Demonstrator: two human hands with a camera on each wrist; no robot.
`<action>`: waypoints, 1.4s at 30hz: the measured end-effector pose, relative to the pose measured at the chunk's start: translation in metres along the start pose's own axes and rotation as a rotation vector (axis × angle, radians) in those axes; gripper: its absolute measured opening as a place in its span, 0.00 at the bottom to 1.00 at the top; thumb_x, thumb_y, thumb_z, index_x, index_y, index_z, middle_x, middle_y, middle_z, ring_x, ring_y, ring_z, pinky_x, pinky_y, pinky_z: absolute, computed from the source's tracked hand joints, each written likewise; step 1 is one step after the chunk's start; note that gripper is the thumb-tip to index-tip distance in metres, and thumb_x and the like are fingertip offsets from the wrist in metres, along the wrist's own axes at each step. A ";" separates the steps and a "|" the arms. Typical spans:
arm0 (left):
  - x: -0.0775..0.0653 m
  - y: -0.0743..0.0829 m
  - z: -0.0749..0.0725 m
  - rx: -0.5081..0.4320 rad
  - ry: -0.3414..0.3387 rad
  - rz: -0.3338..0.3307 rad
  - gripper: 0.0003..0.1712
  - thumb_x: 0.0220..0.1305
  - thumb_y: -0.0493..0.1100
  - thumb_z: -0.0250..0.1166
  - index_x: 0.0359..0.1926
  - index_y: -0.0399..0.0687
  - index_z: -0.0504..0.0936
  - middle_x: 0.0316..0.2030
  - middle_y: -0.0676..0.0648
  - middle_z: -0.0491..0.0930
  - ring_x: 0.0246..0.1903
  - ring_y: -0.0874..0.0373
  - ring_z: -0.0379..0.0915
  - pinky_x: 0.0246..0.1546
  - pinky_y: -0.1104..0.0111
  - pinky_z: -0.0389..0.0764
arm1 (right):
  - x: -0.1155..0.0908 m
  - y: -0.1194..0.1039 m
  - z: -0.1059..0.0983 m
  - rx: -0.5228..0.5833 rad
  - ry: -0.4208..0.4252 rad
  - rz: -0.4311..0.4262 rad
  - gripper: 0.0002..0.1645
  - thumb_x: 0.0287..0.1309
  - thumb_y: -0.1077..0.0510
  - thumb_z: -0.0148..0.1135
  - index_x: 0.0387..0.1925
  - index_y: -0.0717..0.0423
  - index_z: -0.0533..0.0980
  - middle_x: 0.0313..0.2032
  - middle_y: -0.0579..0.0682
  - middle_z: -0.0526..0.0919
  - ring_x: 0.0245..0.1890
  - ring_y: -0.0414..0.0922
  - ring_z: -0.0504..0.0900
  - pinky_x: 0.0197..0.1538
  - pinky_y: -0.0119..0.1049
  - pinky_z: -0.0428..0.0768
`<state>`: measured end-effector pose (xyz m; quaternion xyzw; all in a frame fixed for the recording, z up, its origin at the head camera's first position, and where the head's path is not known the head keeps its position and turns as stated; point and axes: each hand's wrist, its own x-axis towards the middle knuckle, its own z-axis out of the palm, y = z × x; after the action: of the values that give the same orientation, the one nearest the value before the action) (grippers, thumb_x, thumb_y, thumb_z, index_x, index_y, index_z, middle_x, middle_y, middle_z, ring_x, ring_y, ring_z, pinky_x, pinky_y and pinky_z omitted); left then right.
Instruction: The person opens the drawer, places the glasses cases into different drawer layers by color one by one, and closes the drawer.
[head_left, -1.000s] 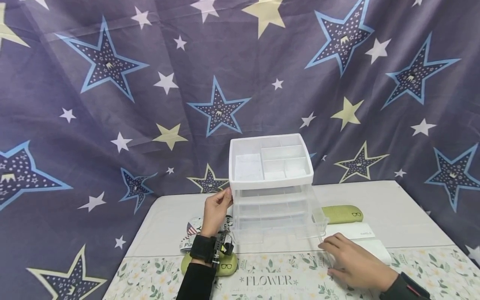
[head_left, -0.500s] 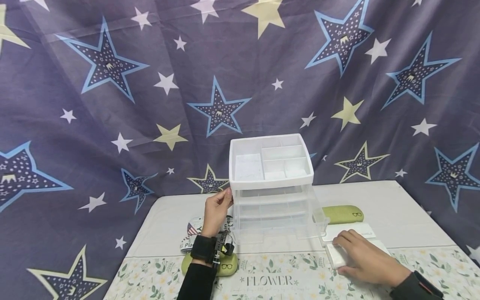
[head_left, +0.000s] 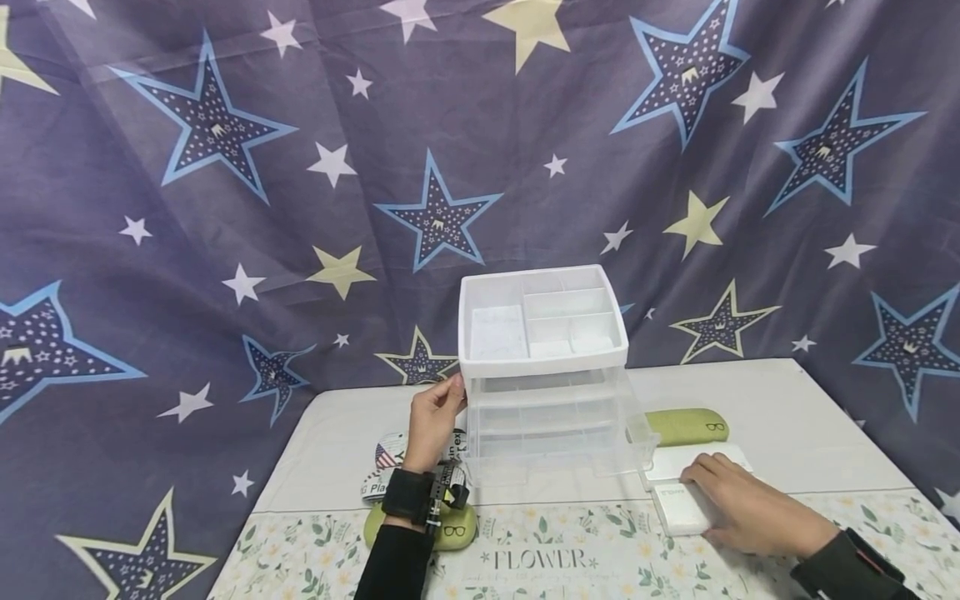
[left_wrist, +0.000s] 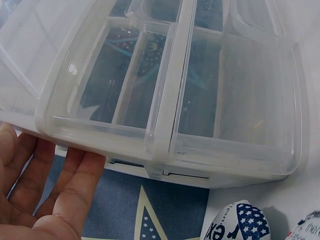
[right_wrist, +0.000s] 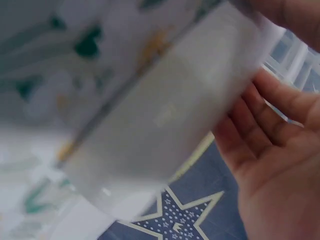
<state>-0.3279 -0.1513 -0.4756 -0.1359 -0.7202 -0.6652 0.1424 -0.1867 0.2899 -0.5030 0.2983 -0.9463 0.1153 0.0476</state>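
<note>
Between the bent fingers and thumb of the right hand (head_left: 750, 508) sits a white case (head_left: 678, 508), gripped across its width with the thumb and fingers well spread; it is too blurred in the wrist view to tell whether it touches the cloth beneath. Just beyond these fingers lies a second white case (head_left: 667, 463), and behind that a green case (head_left: 686, 427) with a small glasses emblem. Well to the left, the left hand (head_left: 435, 421) holds the side edge of a drawer unit (head_left: 543, 408), its fingers bent, their tips hidden behind that edge in the wrist view. Right of those fingers, the unit stands upright with clear drawers under a white top tray (head_left: 493, 329) split into compartments. Below the same fingers, printed items (head_left: 380, 485) with lettering and a flag show partly behind the wrist, and nearer the sleeve is another green case (head_left: 453, 537), partly covered by the forearm. Under everything spreads the tabletop (head_left: 337, 417), white towards the back, with a floral strip (head_left: 536, 575) reading FLOWER in front. Farthest from both hands hangs a purple-grey star-patterned fabric (head_left: 480, 83).
</note>
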 end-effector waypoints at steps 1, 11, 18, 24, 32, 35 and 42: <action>0.000 0.000 0.000 -0.001 0.003 -0.001 0.25 0.76 0.50 0.61 0.62 0.35 0.80 0.59 0.34 0.80 0.57 0.44 0.80 0.53 0.69 0.84 | 0.001 0.000 -0.002 0.019 -0.032 0.009 0.41 0.38 0.53 0.83 0.56 0.57 0.75 0.52 0.46 0.76 0.53 0.49 0.76 0.58 0.53 0.83; -0.001 -0.001 0.000 0.008 -0.002 -0.005 0.23 0.77 0.48 0.60 0.62 0.35 0.80 0.59 0.34 0.80 0.57 0.42 0.81 0.53 0.69 0.85 | 0.004 -0.001 -0.009 0.061 -0.149 0.079 0.41 0.34 0.57 0.82 0.56 0.58 0.78 0.50 0.46 0.75 0.51 0.49 0.76 0.55 0.50 0.84; -0.001 -0.001 0.001 0.009 -0.001 0.002 0.22 0.77 0.47 0.60 0.62 0.36 0.80 0.59 0.34 0.80 0.56 0.42 0.81 0.53 0.69 0.85 | 0.004 -0.002 -0.013 0.034 -0.158 0.092 0.42 0.33 0.56 0.84 0.55 0.60 0.78 0.51 0.55 0.79 0.51 0.57 0.80 0.53 0.55 0.85; 0.000 -0.001 0.001 0.006 -0.010 -0.004 0.25 0.76 0.50 0.61 0.62 0.36 0.80 0.59 0.35 0.81 0.55 0.44 0.82 0.53 0.70 0.85 | 0.004 -0.001 -0.017 0.021 -0.159 0.063 0.42 0.33 0.56 0.84 0.55 0.60 0.78 0.50 0.52 0.78 0.48 0.52 0.80 0.50 0.51 0.86; 0.000 -0.002 0.001 0.007 -0.005 0.002 0.25 0.76 0.51 0.61 0.62 0.36 0.81 0.58 0.35 0.81 0.54 0.42 0.83 0.53 0.68 0.85 | 0.009 -0.001 -0.032 0.003 -0.139 -0.001 0.37 0.30 0.61 0.82 0.49 0.58 0.79 0.45 0.51 0.77 0.40 0.44 0.77 0.39 0.43 0.86; 0.000 -0.002 0.000 0.012 0.001 0.001 0.25 0.76 0.51 0.61 0.61 0.37 0.81 0.58 0.35 0.81 0.54 0.43 0.83 0.53 0.69 0.85 | 0.014 -0.002 -0.042 -0.016 -0.132 -0.022 0.35 0.30 0.62 0.82 0.48 0.57 0.79 0.44 0.52 0.77 0.38 0.44 0.77 0.36 0.40 0.84; 0.000 -0.001 -0.001 0.008 0.007 -0.008 0.22 0.76 0.48 0.61 0.61 0.38 0.81 0.58 0.36 0.81 0.55 0.44 0.82 0.53 0.70 0.85 | 0.027 -0.004 -0.065 -0.087 -0.118 -0.034 0.39 0.31 0.60 0.85 0.51 0.59 0.79 0.44 0.50 0.77 0.41 0.44 0.77 0.38 0.40 0.86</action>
<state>-0.3281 -0.1521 -0.4764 -0.1302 -0.7231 -0.6632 0.1427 -0.2056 0.2878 -0.4347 0.3181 -0.9464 0.0558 0.0067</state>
